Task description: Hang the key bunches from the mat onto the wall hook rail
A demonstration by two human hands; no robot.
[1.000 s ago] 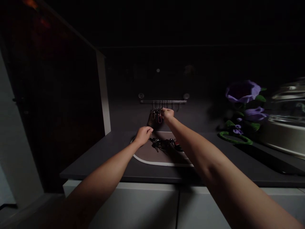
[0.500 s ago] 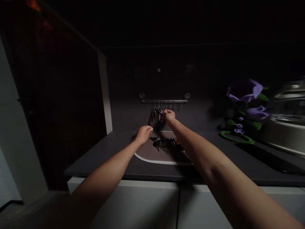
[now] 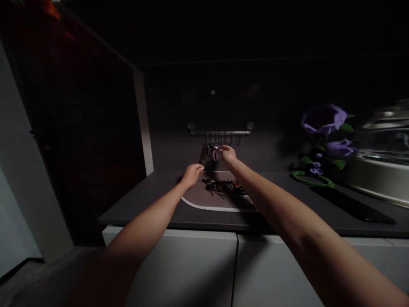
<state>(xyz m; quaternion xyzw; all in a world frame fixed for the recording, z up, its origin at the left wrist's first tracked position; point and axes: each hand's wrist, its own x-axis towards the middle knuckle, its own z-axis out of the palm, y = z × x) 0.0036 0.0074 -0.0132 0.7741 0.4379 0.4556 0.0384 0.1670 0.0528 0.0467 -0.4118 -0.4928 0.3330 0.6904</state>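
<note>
A metal hook rail (image 3: pixel 220 132) is fixed to the dark wall above the counter. A bunch of keys with a pink loop (image 3: pixel 213 151) hangs from its left hooks. My right hand (image 3: pixel 228 155) is just right of that bunch, fingertips at it, fingers curled. My left hand (image 3: pixel 191 174) hovers lower, over the left end of a brown mat with a white rim (image 3: pixel 204 206), fingers pinched together; whether anything is in them I cannot make out. More keys (image 3: pixel 220 186) lie in a heap on the mat.
The dark counter (image 3: pixel 150 200) tops white cabinet doors (image 3: pixel 198 268). Purple fabric flowers (image 3: pixel 324 119) with a green loop stand at the right, next to a lidded metal pot (image 3: pixel 380 166). A dark panel with a white edge (image 3: pixel 142 123) rises at the left.
My right hand has come slightly off the hanging bunch, its fingers now beside it. The view has backed away a little. My left hand stays pinched over the mat.
</note>
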